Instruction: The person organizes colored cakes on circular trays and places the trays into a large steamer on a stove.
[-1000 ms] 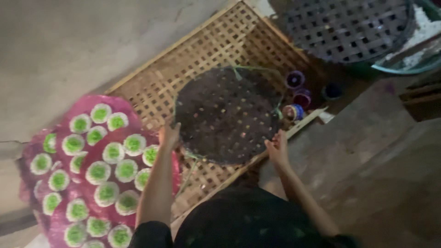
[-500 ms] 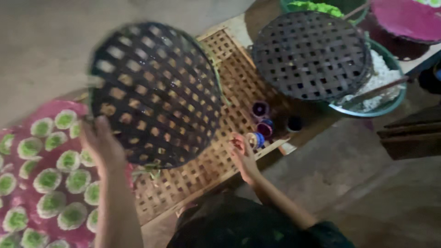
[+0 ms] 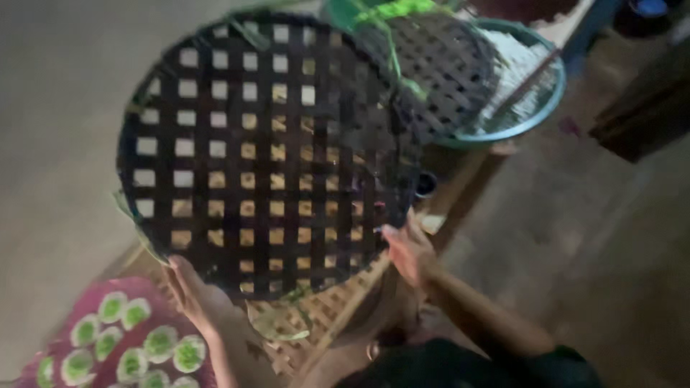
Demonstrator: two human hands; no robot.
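Observation:
I hold a round dark woven lattice tray (image 3: 266, 151) tilted up toward the camera, its open squares showing the floor and mat behind. My left hand (image 3: 192, 291) grips its lower left rim from beneath. My right hand (image 3: 406, 250) touches the lower right rim, fingers partly spread. A strip of green leaf (image 3: 277, 322) hangs below the tray's bottom edge. Under the tray lies a pale woven bamboo mat (image 3: 327, 309).
A pink tray (image 3: 118, 345) with several round white-and-green cakes sits at the lower left. A second dark lattice tray (image 3: 449, 72) rests over a teal basin (image 3: 532, 108) of white stuff at the upper right. A small dark cup (image 3: 425, 185) stands beside the mat.
The lattice tray has been lifted off the bamboo mat and tilted up toward the camera, now filling the view's centre. Both hands rose with it; the view shifted right.

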